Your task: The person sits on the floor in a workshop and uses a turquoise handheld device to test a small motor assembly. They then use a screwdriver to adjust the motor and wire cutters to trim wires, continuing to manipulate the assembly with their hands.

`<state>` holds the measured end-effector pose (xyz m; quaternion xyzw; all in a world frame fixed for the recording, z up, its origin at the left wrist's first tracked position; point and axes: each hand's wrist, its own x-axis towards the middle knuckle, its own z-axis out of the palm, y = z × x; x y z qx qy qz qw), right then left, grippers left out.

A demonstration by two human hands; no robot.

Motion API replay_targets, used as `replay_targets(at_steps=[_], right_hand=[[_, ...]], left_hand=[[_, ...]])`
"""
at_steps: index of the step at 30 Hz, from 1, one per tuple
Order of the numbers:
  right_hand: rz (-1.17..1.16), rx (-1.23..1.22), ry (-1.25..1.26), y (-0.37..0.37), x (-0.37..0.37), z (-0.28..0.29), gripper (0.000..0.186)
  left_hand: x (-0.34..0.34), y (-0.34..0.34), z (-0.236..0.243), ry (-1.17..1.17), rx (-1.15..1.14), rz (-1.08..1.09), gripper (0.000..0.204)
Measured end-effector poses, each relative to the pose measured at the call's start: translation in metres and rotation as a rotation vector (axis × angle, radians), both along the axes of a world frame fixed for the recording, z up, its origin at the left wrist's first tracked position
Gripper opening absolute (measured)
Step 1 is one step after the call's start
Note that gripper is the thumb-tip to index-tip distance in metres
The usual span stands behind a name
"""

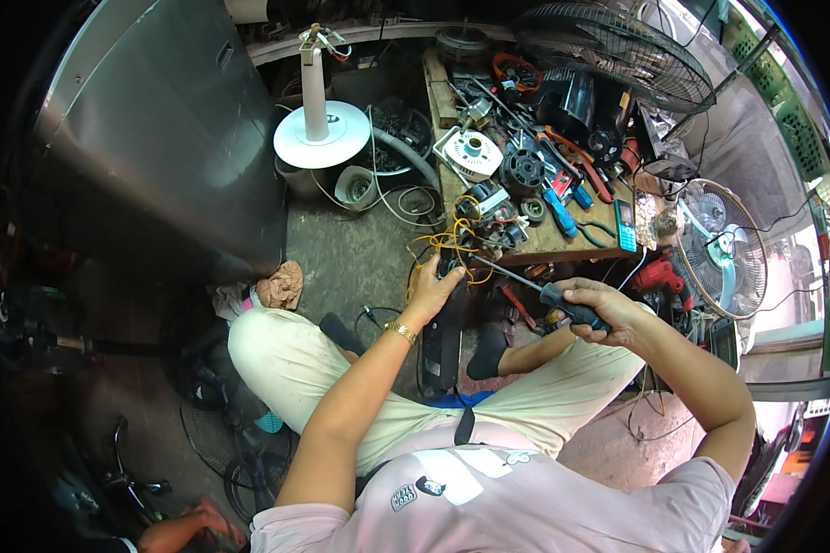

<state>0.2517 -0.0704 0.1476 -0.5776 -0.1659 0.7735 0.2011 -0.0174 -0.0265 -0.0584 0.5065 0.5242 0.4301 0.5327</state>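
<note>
My right hand (610, 311) is closed around the dark handle of a screwdriver (524, 279). Its shaft points left, toward a small black part and a tangle of yellow wires (454, 241). My left hand (431, 291) is closed on the upper end of a long black housing (441, 348), which stands between my legs. Whether the screwdriver tip touches the part cannot be made out. Just beyond my hands, at the bench's near edge, lies a small motor with copper and metal parts (503, 224).
A wooden bench (549, 241) carries pliers (599, 236), a blue phone (625, 226), a white fan motor cover (473, 153) and many tools. A white fan stand (341, 138) stands left, beside a grey metal cabinet (166, 129). A red drill (662, 276) and a fan (721, 241) are at right.
</note>
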Motion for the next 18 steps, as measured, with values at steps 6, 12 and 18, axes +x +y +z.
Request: replay_targets(at_steps=[6, 12, 18], right_hand=[[0.925, 1.063, -0.95, 0.005, 0.008, -0.001, 0.033], [0.611, 0.764, -0.532, 0.02, 0.005, 0.012, 0.052], [0.348, 0.112, -0.38, 0.044, -0.008, 0.037, 0.042]], left_hand=[[-0.005, 0.01, 0.007, -0.118, -0.139, -0.142, 0.071], [-0.002, 0.008, 0.009, -0.222, -0.108, -0.079, 0.044], [0.004, 0.003, 0.028, -0.236, -0.172, -0.039, 0.039]])
